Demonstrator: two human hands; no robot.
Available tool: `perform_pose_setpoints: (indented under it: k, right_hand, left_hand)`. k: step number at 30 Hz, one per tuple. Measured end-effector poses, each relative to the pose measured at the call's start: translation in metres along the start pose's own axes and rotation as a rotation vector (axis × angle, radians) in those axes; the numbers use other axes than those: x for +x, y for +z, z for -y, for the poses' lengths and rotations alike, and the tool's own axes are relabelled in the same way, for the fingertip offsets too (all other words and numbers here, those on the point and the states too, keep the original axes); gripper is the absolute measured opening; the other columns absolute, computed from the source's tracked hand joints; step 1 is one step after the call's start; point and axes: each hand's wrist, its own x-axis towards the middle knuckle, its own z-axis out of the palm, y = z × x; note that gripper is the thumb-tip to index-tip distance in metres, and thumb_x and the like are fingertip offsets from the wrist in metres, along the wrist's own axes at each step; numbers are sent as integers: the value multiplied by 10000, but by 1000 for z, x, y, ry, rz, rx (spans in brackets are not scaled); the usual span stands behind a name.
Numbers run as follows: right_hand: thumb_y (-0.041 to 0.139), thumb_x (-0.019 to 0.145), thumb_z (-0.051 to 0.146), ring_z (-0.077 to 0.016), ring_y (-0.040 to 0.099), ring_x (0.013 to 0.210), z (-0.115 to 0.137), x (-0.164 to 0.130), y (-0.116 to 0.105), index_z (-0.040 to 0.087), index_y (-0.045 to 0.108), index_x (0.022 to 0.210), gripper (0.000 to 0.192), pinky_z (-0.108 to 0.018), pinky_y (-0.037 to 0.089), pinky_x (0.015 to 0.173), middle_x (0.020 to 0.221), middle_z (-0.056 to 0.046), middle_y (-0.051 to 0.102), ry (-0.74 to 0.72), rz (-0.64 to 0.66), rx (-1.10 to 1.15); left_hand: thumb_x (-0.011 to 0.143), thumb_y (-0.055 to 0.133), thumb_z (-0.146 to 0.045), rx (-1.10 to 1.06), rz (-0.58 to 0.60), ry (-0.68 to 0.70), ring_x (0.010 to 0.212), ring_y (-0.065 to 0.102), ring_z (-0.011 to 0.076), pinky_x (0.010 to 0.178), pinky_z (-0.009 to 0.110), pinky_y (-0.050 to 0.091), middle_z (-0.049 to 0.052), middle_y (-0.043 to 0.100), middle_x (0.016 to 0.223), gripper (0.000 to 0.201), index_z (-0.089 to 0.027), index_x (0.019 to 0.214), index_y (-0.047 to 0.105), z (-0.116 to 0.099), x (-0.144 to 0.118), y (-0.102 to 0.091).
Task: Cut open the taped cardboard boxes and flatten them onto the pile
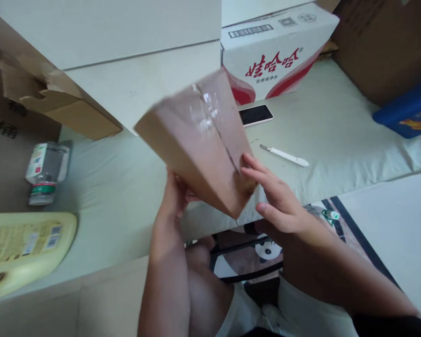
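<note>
A brown cardboard box (199,140) is held up tilted above the pale green cloth, with shiny clear tape across the seam on its upper face. My left hand (175,194) grips its lower left side, and the fingers are partly hidden beneath it. Fingers of my right hand (275,196) are stretched out and apart, and the fingertips rest on the upper face near the lower right end of the seam. To the right of the box, a craft knife (284,155) with a white handle lies on the cloth, its blade pointing left.
Behind the box lies a smartphone (256,115) in front of a white carton with red lettering (277,61). A clear bottle with a green cap (47,171) and a yellow jug (28,248) are on the left. A blue container (407,114) stands at the right.
</note>
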Motion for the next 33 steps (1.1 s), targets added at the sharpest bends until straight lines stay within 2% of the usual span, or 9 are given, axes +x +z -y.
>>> perform_pose_setpoints:
  k: [3,5,9,13,18,21,24,28,33]
  right_hand:
    - [557,1016,397,-310,564,1441,1,5,-2,290,698,1331,361,-571,357,1271,1501,-80,642,9,-174,-60]
    - [534,1021,275,-276,670,1318,-6,5,1,293,752,1228,301,-548,428,1234,1357,-66,738,12,-272,-75]
    - [581,966,182,-264,659,1338,-16,1,14,283,682,1348,408,-552,462,1211,1319,-75,757,-113,-160,-121]
    - [591,951,191,-234,681,1298,-16,-1,17,300,622,1380,443,-481,563,1107,1292,-56,767,-174,20,-7]
    - [564,925,260,-335,667,1263,-56,-2,-18,224,698,1229,334,-605,499,1104,1305,-143,737,275,-317,-523]
    - [585,883,315,-456,521,1404,-88,0,-41,136,629,1389,538,-717,398,1123,1493,-241,597,551,-184,-852]
    - [494,936,282,-422,654,1196,-97,-2,-51,141,685,1308,441,-635,504,985,1321,-244,697,688,-31,-941]
    - [500,936,279,-294,718,913,-73,-10,-46,146,705,1210,367,-458,564,818,1074,-170,746,647,-99,-762]
    - [447,1042,349,-116,572,522,-5,-12,-33,234,454,1503,475,-291,504,532,1036,-65,718,440,-126,-296]
  left_hand:
    - [873,240,-911,228,200,-258,737,755,307,544,372,577,186,794,961,945,-169,1189,733,4,-4,-4]
    - [890,406,-836,385,138,-255,748,755,300,598,369,582,183,783,922,789,-154,1098,744,4,0,-9]
    - [864,647,-604,355,-280,337,1298,648,316,1031,470,562,153,660,1418,606,-250,1354,611,2,12,-13]
    - [909,569,-639,418,-150,826,1553,395,310,1249,505,377,77,486,1624,522,-297,1291,667,0,9,-3]
    - [936,524,-380,462,-85,845,1520,438,302,1273,512,352,46,567,1547,302,-268,1042,784,0,2,8]
    - [888,525,-284,432,-110,836,1505,450,296,1273,498,353,39,581,1529,304,-261,1035,790,1,2,11]
    - [878,507,-251,463,-151,835,1488,462,291,1262,479,366,42,582,1518,316,-249,1028,785,3,1,19]
    - [914,472,-234,530,-374,863,1444,488,292,1249,465,360,107,579,1476,337,-204,1075,767,9,-5,44]
    - [947,442,-236,622,-457,891,1366,539,286,1188,447,408,141,562,1473,371,-182,1148,749,14,-12,62]
